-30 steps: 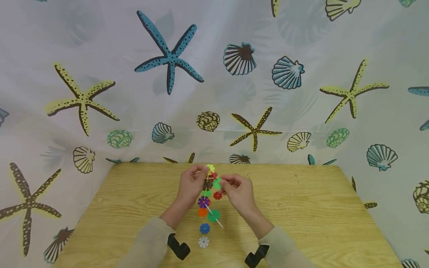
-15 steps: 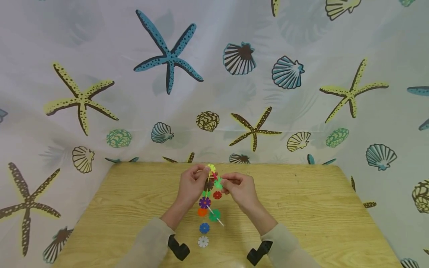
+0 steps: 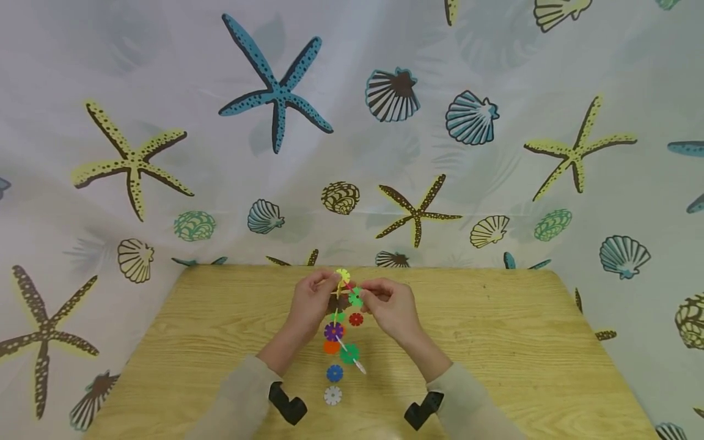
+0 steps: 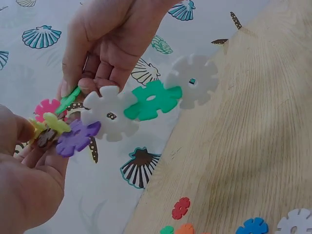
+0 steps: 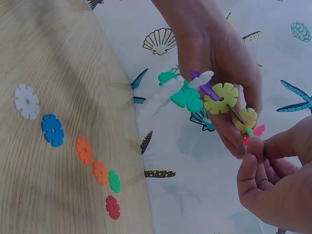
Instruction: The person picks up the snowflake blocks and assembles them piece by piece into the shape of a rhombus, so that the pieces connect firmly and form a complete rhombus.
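Observation:
My left hand (image 3: 310, 299) holds a chain of notched plastic snowflake discs near its far end, with the thumb and fingers at a yellow disc (image 5: 247, 118). From there the chain runs through a brown disc (image 4: 47, 138), a purple disc (image 4: 78, 138), a white disc (image 4: 110, 114) and a green disc (image 4: 153, 100) to another white disc (image 4: 192, 81), hanging toward me. A pink disc (image 4: 47, 110) sticks out at the held end. My right hand (image 3: 393, 305) pinches a small bright green disc (image 3: 355, 297) right at the pink one.
Loose discs lie in a row on the wooden table (image 3: 495, 354): white (image 5: 27, 102), blue (image 5: 52, 130), two orange (image 5: 84, 150), green (image 5: 114, 181) and red (image 5: 112, 207). A patterned curtain (image 3: 352, 153) rises behind the table.
My right hand moves slightly right, then back left toward the left hand. The pinched green disc now faces the head view more fully. The chain sways a little.

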A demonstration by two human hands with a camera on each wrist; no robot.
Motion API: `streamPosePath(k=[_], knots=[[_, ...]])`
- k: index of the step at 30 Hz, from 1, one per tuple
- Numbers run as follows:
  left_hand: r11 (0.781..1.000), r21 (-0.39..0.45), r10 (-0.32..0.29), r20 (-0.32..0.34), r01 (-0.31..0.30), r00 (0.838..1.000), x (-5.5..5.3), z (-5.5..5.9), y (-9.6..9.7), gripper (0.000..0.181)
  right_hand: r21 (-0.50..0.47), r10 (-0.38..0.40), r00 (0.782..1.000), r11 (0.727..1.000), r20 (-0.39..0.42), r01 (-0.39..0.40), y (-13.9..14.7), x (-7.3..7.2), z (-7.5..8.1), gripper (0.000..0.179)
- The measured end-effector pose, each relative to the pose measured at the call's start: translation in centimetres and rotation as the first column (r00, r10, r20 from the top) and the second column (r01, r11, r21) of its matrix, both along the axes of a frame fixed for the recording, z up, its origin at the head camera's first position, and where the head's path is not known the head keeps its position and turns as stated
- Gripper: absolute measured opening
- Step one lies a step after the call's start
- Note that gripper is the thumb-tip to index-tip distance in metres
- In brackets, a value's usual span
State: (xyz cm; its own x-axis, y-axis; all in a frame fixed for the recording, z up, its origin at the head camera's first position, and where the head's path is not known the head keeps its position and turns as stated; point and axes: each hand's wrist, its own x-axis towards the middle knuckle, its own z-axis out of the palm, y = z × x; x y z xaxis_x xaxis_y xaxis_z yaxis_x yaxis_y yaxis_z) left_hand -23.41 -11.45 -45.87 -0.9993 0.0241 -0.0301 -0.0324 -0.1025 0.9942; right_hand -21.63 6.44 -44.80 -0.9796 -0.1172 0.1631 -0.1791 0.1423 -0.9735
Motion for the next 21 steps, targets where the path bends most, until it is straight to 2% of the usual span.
streamPosePath(k=[3,7,10,14,17,21], knots=[[0.997,0.039,-0.065,0.081,0.062,0.995,-0.2,0.0,-0.4,0.021,0.028,0.018,1.000,0.999,0.014,-0.019,0.2,-0.2,-0.2,0.017],[0.984,0.042,-0.179,0.120,0.175,0.976,-0.4,0.4,-1.1,0.034,0.059,0.030,0.999,0.998,0.019,-0.031,0.5,-0.4,-0.2,0.020],[0.965,0.009,-0.262,0.117,0.263,0.958,-0.5,0.6,-1.6,0.046,0.069,0.036,0.999,0.997,0.025,-0.037,0.6,-0.4,-0.2,0.020],[0.935,-0.051,-0.345,0.097,0.350,0.934,-0.6,0.4,-2.0,0.051,0.051,0.047,0.998,0.998,0.044,-0.049,0.6,-0.3,0.0,0.018],[0.922,-0.080,-0.372,0.080,0.378,0.925,-0.6,0.2,-2.0,0.049,0.042,0.061,0.997,0.997,0.053,-0.063,0.6,-0.3,-0.1,0.016],[0.915,-0.104,-0.385,0.060,0.389,0.921,-0.5,-0.1,-2.1,0.043,0.052,0.085,0.996,0.995,0.036,-0.087,0.8,-0.3,-0.3,0.015]])
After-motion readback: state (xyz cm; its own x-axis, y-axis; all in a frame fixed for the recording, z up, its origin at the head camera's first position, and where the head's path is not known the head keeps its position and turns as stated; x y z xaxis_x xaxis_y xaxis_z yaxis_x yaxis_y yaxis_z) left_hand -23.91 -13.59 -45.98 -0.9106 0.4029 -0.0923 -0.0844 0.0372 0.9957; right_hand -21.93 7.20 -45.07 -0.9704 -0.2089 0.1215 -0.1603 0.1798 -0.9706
